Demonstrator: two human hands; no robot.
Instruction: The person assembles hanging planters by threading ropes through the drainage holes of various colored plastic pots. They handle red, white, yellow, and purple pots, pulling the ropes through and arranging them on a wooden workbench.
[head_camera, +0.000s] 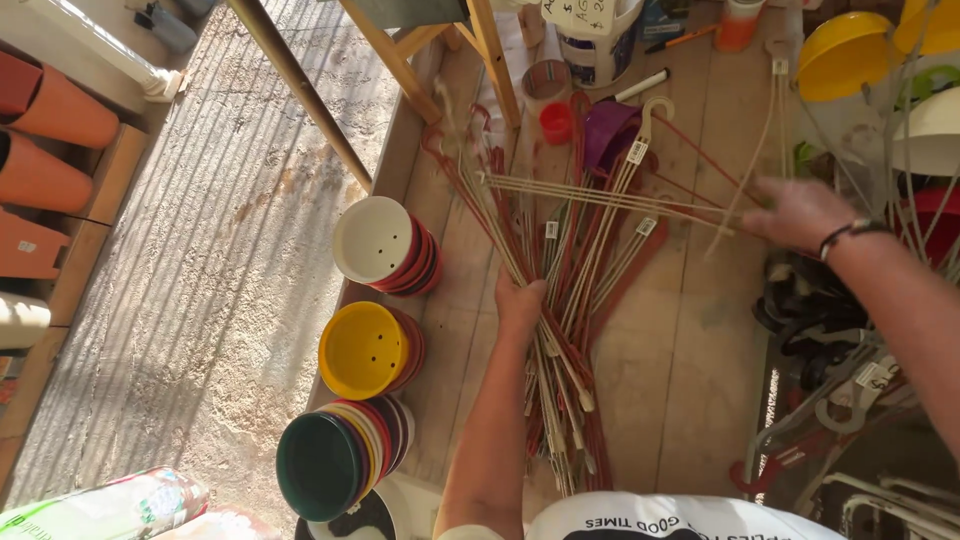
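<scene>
Hangers (560, 300) bunched in closed left-hand fingers (520, 300) — right-hand fingers (790, 212) pinching cream strands (600, 197).

Cream and red hangers (560, 300) run under the left hand (520, 303); left of it lie stacked white (372, 238), yellow (362, 350) and dark green (318, 466) pots. Beyond the right hand (795, 212), a purple pot (605, 135).
</scene>
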